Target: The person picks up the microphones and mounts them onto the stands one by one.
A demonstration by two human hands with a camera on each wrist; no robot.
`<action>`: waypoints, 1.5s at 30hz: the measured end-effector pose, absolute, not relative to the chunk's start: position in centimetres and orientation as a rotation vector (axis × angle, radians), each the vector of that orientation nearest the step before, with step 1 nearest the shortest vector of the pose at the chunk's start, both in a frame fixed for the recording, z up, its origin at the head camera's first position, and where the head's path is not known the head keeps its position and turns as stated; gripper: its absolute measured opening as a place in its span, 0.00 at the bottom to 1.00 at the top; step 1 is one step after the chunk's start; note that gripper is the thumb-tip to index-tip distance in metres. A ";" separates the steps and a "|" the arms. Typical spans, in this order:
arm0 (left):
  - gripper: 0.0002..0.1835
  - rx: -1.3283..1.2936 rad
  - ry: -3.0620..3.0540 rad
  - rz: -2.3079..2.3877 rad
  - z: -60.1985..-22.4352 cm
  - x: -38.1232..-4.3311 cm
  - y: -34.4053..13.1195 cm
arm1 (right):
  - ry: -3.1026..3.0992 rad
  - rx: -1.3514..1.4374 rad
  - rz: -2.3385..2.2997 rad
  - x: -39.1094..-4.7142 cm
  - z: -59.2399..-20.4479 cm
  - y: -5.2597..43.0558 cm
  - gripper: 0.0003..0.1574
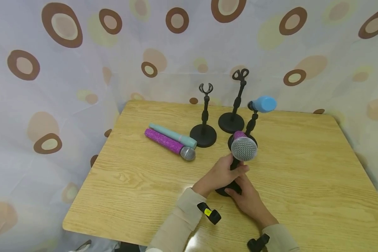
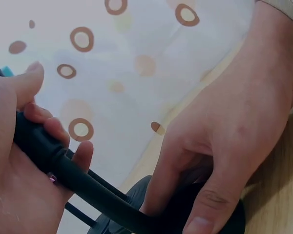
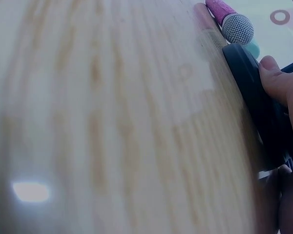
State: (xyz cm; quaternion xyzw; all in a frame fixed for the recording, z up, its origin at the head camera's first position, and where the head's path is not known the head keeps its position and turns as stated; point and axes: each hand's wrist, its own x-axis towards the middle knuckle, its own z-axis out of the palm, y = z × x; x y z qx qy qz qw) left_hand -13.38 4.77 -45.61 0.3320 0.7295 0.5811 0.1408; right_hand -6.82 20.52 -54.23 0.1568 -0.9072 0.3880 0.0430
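A black microphone stand (image 1: 234,163) stands near the middle of the table, bearing a purple microphone (image 1: 244,148) whose silver grille faces me. My left hand (image 1: 219,172) grips the upper pole just below the microphone; in the left wrist view its fingers curl about the pole (image 2: 83,178). Lower down, my right hand (image 1: 249,198) holds the stand's round base (image 1: 224,191), thumb on top. The right wrist view shows that base (image 3: 251,97) edge-on, with the right thumb (image 3: 276,80) pressed against it. Part of the pole is hidden behind the hands.
To the left lie a glittery purple microphone (image 1: 163,140) and a mint-green one (image 1: 170,133), side by side. Behind are two bare stands (image 1: 204,117) (image 1: 236,105) and a third stand (image 1: 251,126) with a blue-headed microphone (image 1: 264,104). A patterned curtain (image 1: 176,45) borders the wooden table (image 1: 123,196).
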 end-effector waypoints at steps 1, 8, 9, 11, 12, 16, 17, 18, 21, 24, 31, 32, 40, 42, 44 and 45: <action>0.11 0.925 2.119 1.677 -45.6 -13.5 4.9 | -2.775 0.481 1.187 -6.9 -54.2 20.5 0.40; 0.15 0.748 2.086 1.702 -45.6 -14.2 5.8 | -2.782 0.487 1.161 -6.8 -54.3 20.6 0.39; 0.16 0.725 2.083 1.708 -45.6 -14.3 5.9 | -2.785 0.484 1.168 -6.8 -54.3 20.6 0.39; 0.19 0.685 2.085 1.715 -45.5 -14.4 6.1 | -2.794 0.478 1.173 -6.8 -54.3 20.6 0.38; 0.20 0.679 2.092 1.717 -45.4 -14.4 6.2 | -2.798 0.476 1.173 -6.8 -54.2 20.6 0.39; 0.23 0.698 2.094 1.722 -45.2 -14.8 6.4 | -2.813 0.461 1.176 -6.9 -54.2 20.6 0.39; 0.24 0.713 2.086 1.722 -45.2 -14.9 6.4 | -2.815 0.458 1.180 -6.9 -54.2 20.6 0.40; 0.24 0.725 2.076 1.718 -45.1 -15.0 6.4 | -2.815 0.455 1.188 -6.9 -54.2 20.6 0.40; 0.24 0.769 2.049 1.698 -45.2 -15.3 6.2 | -2.818 0.448 1.206 -6.9 -54.2 20.5 0.40; 0.22 0.795 2.044 1.673 -45.2 -15.5 6.0 | -2.825 0.437 1.222 -6.9 -54.1 20.4 0.40; 0.16 0.772 2.054 1.810 -45.6 -14.6 6.2 | -2.829 0.443 1.192 -6.9 -54.2 20.5 0.39; 0.14 0.760 2.047 1.840 -45.8 -14.4 6.2 | -2.826 0.444 1.192 -6.9 -54.2 20.5 0.39; 0.12 0.691 2.088 1.888 -46.2 -14.2 6.7 | -2.806 0.466 1.190 -6.8 -54.1 20.5 0.39; 0.12 0.708 2.118 1.841 -46.0 -14.4 6.7 | -2.800 0.478 1.179 -6.8 -54.2 20.4 0.39; 0.13 0.748 2.131 1.794 -45.7 -14.8 6.7 | -2.792 0.494 1.160 -6.9 -54.2 20.4 0.39; 0.13 0.772 2.126 1.767 -45.5 -15.0 6.6 | -2.787 0.503 1.148 -6.9 -54.2 20.4 0.39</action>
